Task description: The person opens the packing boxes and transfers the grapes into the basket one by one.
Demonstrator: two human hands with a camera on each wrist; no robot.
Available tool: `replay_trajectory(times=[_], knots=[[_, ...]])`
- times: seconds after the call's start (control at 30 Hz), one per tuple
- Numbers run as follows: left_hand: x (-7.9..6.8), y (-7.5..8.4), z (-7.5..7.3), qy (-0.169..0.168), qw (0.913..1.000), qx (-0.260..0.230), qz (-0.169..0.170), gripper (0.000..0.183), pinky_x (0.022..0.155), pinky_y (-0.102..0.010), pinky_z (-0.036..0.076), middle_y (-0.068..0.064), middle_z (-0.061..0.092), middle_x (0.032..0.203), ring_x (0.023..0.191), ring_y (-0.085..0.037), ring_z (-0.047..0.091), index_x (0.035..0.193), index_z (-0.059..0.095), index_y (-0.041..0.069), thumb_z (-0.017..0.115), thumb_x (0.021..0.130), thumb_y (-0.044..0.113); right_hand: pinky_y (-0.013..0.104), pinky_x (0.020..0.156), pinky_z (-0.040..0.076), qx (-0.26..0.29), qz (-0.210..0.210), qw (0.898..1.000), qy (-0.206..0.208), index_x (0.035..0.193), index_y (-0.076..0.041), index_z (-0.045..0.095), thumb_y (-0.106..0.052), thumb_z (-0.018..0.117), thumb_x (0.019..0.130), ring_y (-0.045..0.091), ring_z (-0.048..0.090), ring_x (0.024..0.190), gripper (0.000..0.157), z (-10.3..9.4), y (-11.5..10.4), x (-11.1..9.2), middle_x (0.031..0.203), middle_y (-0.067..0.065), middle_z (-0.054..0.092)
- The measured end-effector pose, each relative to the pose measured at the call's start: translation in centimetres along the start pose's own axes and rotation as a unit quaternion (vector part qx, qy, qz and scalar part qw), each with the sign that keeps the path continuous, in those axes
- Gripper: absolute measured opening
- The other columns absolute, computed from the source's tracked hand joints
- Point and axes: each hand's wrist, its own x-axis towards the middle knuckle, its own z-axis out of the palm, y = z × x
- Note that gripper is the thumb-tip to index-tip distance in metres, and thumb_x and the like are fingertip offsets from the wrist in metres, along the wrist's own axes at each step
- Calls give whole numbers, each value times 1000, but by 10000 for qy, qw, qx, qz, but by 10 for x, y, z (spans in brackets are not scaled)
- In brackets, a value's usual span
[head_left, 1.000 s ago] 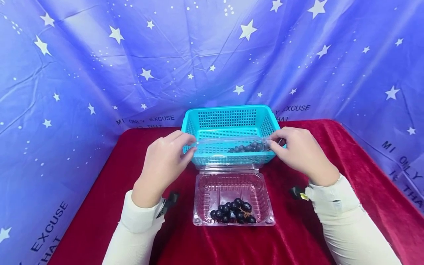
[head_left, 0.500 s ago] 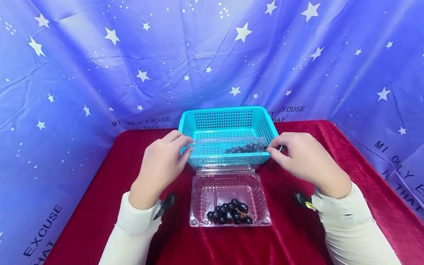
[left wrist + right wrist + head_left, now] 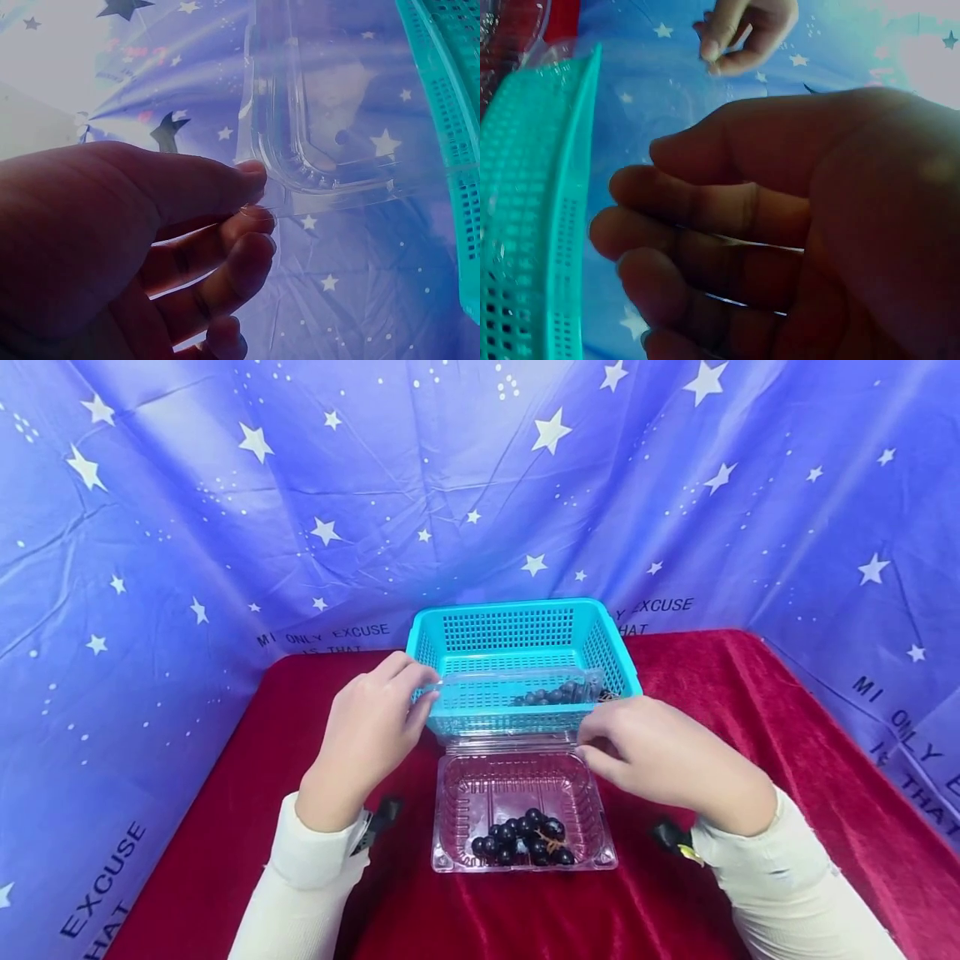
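A clear plastic clamshell box [image 3: 480, 764] stands with its transparent lid [image 3: 480, 681] raised, overlapping the front of a turquoise basket [image 3: 525, 603] in the head view. Dark grapes [image 3: 536, 835] on a brown stem lie in the base. My left hand [image 3: 367, 727] pinches the lid's left corner between thumb and forefinger; the same lid [image 3: 330, 180] shows at the fingertips in the left wrist view. Near the right end of the hinge, my right hand [image 3: 660, 752] has its fingers loosely bent. Nothing shows between its fingers [image 3: 637, 184] in the right wrist view.
More dark grapes [image 3: 558, 693] lie inside the basket, seen through the lid. Dark red velvet cloth [image 3: 720, 685] covers the table. Behind and at both sides hangs a blue curtain [image 3: 420, 485] with white stars.
My right hand has let go of the lid's right corner and moved down and left to the hinge. My left hand keeps its pinch on the left corner, and the lid remains raised.
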Motion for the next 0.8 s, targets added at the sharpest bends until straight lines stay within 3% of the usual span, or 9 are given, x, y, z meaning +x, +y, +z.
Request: replay_trajectory(times=[0.43,0.67,0.8], knots=[[-1,0,0,-239,9995,222,-12,12,61,-37,49,-6,68,94,70,-25,65,100,72,7,76,94,17,25,65,51,170,-315,9963,-778,78,-24,72,-17,74,86,1,50,65,11,23,-20,8,72,-17,58],[0,0,1,-301,9993,204,41,10,62,-38,50,-5,67,92,72,-24,67,100,71,7,74,95,15,26,63,53,447,-47,9893,-1388,82,-23,80,-19,77,85,-2,53,62,6,31,-23,9,65,-22,59],[1,1,0,-313,9994,166,56,10,64,-38,51,-5,67,92,72,-24,67,100,71,6,74,95,15,28,66,56,466,-59,9873,-1520,83,-23,81,-18,79,82,-2,58,64,6,36,-22,8,65,-23,62]])
